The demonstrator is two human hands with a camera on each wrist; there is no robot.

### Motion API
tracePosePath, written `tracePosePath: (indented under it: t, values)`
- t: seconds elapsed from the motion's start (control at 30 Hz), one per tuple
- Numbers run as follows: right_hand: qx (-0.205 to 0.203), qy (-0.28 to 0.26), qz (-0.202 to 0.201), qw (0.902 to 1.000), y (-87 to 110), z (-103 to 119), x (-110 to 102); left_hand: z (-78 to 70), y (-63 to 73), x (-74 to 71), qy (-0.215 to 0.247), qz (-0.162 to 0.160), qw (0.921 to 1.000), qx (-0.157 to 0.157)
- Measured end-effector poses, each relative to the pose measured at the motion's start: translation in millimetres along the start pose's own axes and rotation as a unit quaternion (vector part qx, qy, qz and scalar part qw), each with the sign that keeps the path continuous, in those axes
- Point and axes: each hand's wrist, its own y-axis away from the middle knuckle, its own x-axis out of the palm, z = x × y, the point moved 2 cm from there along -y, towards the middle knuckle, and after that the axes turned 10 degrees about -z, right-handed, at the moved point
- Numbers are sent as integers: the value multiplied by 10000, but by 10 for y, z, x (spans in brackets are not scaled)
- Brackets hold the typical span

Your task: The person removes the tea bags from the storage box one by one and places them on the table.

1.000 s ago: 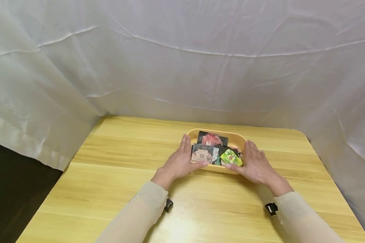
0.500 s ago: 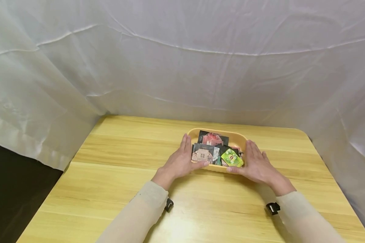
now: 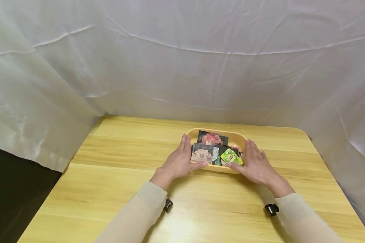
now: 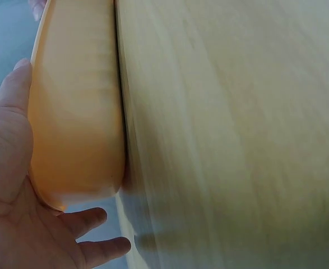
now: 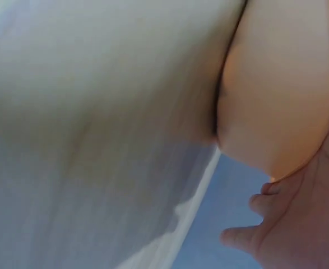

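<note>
Yellow and round-cornered, the tray sits near the far edge of the wooden desk, between the person's 2 hands. Left grip and right grip are both spread, with mostly straight fingers laid against the tray's 2 short ends and the thumbs along its near rim; neither is curled tightly round the wall. Judging by this symmetrical hold, the step in hand is steadying or positioning the loaded tray as a whole. In both wrist views its underside meets the desk along a dark line, so it looks to be resting there rather than raised. A next move would call for even pressure from both ends if the tray is to be shifted, or for a clean release if it is already placed; which of the 2 cannot be told. Inside, flat packets overlap loosely: a black packet with a red design leans at the back, a dark packet with a pale label lies front left, and a bright green packet lies on top at front right, near the right thumb. Others are partly covered, so no sure count is possible. Tilting could slide the top packets.
</note>
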Motion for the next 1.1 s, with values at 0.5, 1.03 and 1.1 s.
tracePosePath:
  t: [0.5, 1.03, 1.1]
  values:
    - [-384, -57, -129, 9992, -20, -105, -11, 22, 8, 4, -52, 33, 10000, -10]
    - [-104, 37, -135, 9998, 79, -90, 24, -32, -39, -108, -418, 79, 9986, 312]
    - [-96, 36, -104, 9999, 74, -79, 22, -37, -63, -155, -560, 45, 9977, 374]
